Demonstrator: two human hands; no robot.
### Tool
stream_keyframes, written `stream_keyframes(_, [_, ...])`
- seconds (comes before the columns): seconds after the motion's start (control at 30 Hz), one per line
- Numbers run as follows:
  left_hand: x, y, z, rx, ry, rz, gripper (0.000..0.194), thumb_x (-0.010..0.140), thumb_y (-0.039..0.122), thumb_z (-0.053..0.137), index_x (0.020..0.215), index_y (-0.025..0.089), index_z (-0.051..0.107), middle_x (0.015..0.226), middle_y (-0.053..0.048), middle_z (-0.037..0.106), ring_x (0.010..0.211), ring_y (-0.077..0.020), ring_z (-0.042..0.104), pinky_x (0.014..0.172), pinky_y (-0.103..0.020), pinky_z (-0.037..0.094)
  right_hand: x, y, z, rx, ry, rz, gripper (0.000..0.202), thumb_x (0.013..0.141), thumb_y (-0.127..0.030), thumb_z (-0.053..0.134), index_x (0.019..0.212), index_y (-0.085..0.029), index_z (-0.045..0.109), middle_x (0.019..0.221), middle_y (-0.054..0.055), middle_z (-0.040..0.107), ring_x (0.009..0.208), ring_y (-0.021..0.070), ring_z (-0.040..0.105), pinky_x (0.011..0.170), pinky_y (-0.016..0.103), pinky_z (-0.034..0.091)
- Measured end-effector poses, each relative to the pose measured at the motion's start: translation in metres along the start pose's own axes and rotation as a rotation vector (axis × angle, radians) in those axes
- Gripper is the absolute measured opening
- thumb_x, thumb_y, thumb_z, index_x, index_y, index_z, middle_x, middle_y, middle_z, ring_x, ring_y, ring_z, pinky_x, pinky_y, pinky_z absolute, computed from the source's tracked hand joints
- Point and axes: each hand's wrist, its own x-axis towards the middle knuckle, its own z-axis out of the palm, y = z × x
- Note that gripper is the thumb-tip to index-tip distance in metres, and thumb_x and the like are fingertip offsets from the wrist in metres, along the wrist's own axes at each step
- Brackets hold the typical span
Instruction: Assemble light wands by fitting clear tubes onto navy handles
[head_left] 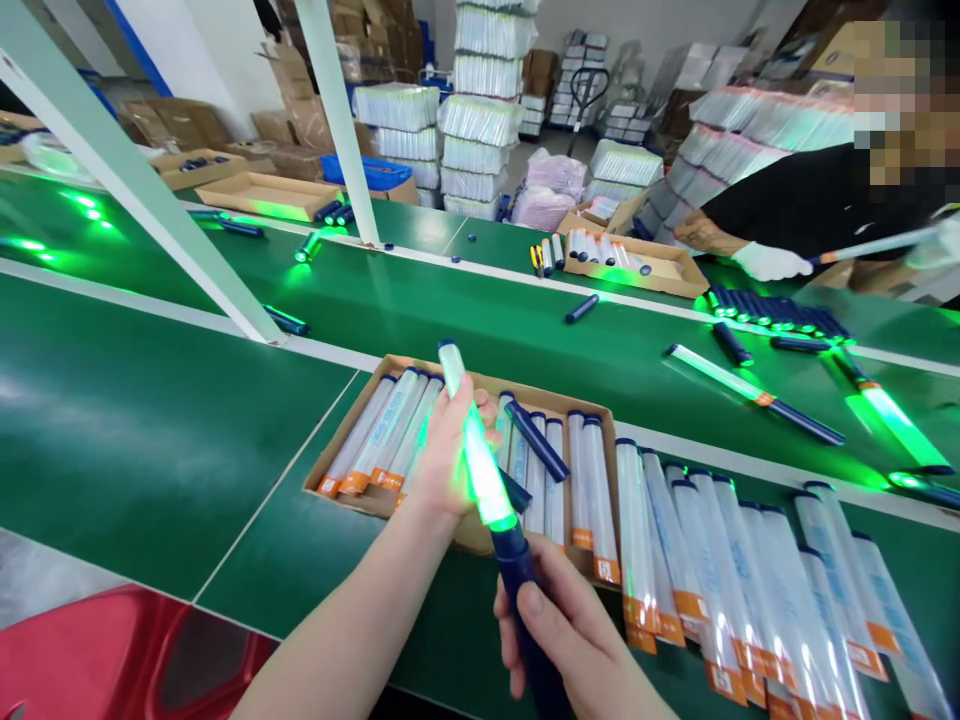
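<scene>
A glow stick [486,480] with a dark blue handle and a tube lit bright green is held aslant in front of me. My right hand [566,625] is wrapped round its handle. My left hand [442,455] is closed round the glowing tube, just below its dark end cap. Under my left hand lies a shallow cardboard tray [346,418] holding several translucent tubes [390,425] with orange ends. Across the tubes in the tray rests a loose dark blue handle [537,441]. Part of the tray is hidden behind my hands.
More translucent tubes [705,560] lie at the right on the green table. Beyond the white strip are lit sticks [720,375] and dark handles [731,343]. A co-worker's gloved hand [772,262] holds a stick at the far right. A white post [150,180] slants at the left.
</scene>
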Motion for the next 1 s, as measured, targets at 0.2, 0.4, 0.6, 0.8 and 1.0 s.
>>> stream_keyframes(0.2, [-0.003, -0.002, 0.005, -0.019, -0.083, 0.008, 0.041, 0.085, 0.044, 0.083, 0.105, 0.022, 0.055, 0.081, 0.005, 0.049, 0.062, -0.0056, 0.052, 0.042, -0.013, 0.039, 0.002, 0.002, 0.003, -0.114, 0.03, 0.051, 0.049, 0.105, -0.064, 0.053, 0.142, -0.032, 0.05, 0.103, 0.002, 0.063, 0.064, 0.0107, 0.062, 0.06, 0.026, 0.046])
stream_keyframes(0.4, [-0.005, -0.012, 0.006, 0.116, -0.116, 0.03, 0.041, 0.082, 0.041, 0.084, 0.101, 0.022, 0.053, 0.072, 0.007, 0.046, 0.055, -0.0059, 0.046, 0.038, -0.012, 0.035, 0.0, 0.002, 0.012, -0.164, 0.123, 0.138, 0.071, 0.096, -0.077, 0.055, 0.147, -0.028, 0.043, 0.086, -0.001, 0.06, 0.057, 0.0101, 0.05, 0.055, 0.025, 0.042])
stream_keyframes(0.6, [-0.006, -0.017, 0.005, -0.011, -0.175, -0.127, 0.034, 0.084, 0.031, 0.08, 0.091, 0.021, 0.049, 0.07, 0.008, 0.04, 0.053, -0.0042, 0.042, 0.037, -0.009, 0.031, 0.002, 0.004, 0.019, -0.022, 0.11, 0.126, 0.067, 0.094, -0.078, 0.057, 0.134, -0.026, 0.047, 0.08, -0.003, 0.06, 0.046, 0.007, 0.043, 0.044, 0.021, 0.032])
stream_keyframes(0.8, [-0.023, -0.005, 0.005, -0.02, -0.193, -0.063, 0.031, 0.083, 0.026, 0.079, 0.09, 0.021, 0.049, 0.069, 0.007, 0.038, 0.053, -0.0043, 0.04, 0.036, -0.008, 0.032, 0.004, 0.012, 0.028, -0.064, 0.149, 0.232, 0.093, 0.08, -0.091, 0.06, 0.145, -0.028, 0.041, 0.085, -0.001, 0.059, 0.049, 0.008, 0.047, 0.042, 0.021, 0.035])
stream_keyframes(1.0, [-0.021, -0.007, -0.004, -0.009, -0.095, -0.07, 0.038, 0.08, 0.03, 0.082, 0.09, 0.021, 0.046, 0.071, 0.008, 0.039, 0.053, -0.004, 0.039, 0.038, -0.009, 0.031, 0.01, 0.005, 0.038, -0.145, 0.066, 0.211, 0.085, 0.083, -0.091, 0.054, 0.134, -0.024, 0.044, 0.077, -0.004, 0.058, 0.043, 0.0079, 0.043, 0.038, 0.021, 0.035])
